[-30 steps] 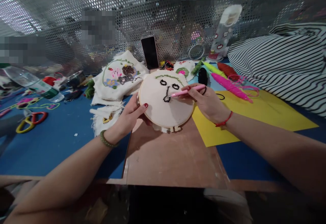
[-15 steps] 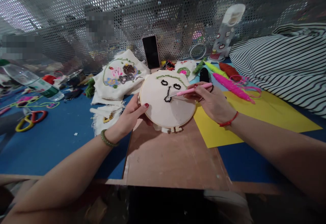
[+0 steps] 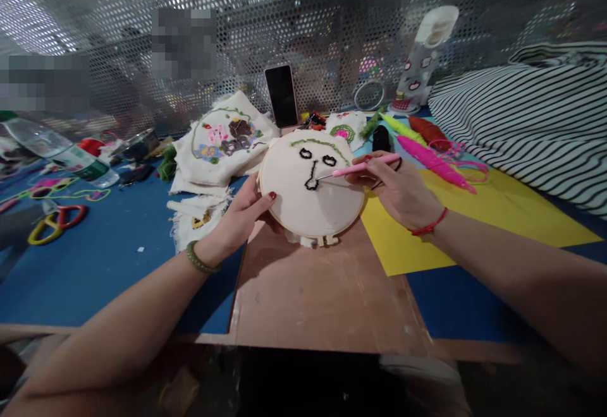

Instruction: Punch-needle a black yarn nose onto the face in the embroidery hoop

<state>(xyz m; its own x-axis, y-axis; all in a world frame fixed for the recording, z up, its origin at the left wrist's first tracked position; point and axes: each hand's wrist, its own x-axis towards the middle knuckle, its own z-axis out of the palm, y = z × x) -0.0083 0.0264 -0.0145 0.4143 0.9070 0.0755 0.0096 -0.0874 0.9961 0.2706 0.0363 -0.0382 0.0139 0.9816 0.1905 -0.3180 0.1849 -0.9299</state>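
Hooped white cloth [image 3: 310,208] held at view centre, over brown board [image 3: 313,297].
Green arc [image 3: 322,144] stitched 11 to 2 o'clock; two black loops [image 3: 301,153] below, black stem [image 3: 313,169] looped mid-cloth. Rim [image 3: 303,235] gripped by left hand [image 3: 244,211] near 8. Pink pen-tool [image 3: 372,163] pinched by right hand [image 3: 396,189] at 3; tip contact can't be told. Bottle [image 3: 35,139], 9 o'clock: green label [image 3: 88,167], text unreadable.

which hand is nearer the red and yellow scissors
Left. The left hand grips the embroidery hoop, to the right of the scissors; the right hand, holding a pink punch needle, is farther right.
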